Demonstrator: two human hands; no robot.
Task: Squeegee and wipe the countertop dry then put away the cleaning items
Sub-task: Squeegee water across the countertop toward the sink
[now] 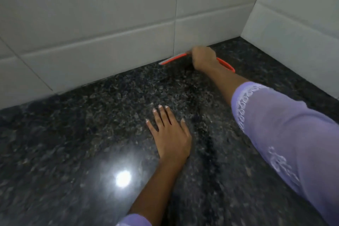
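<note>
A dark speckled granite countertop [91, 134] fills the lower view. Far back, where the counter meets the tiled wall, my right hand [203, 58] grips an orange squeegee [174, 58]. Its blade edge lies along the base of the wall, and the orange handle loop sticks out to the right of my fist. My left hand [168, 134] rests flat on the counter in the middle, fingers spread and straight, holding nothing. Both arms wear lilac sleeves.
White tiled walls [110, 24] rise behind the counter and meet a side wall [293, 33] in a corner at the back right. A bright lamp reflection [123, 178] shines on the counter near the front.
</note>
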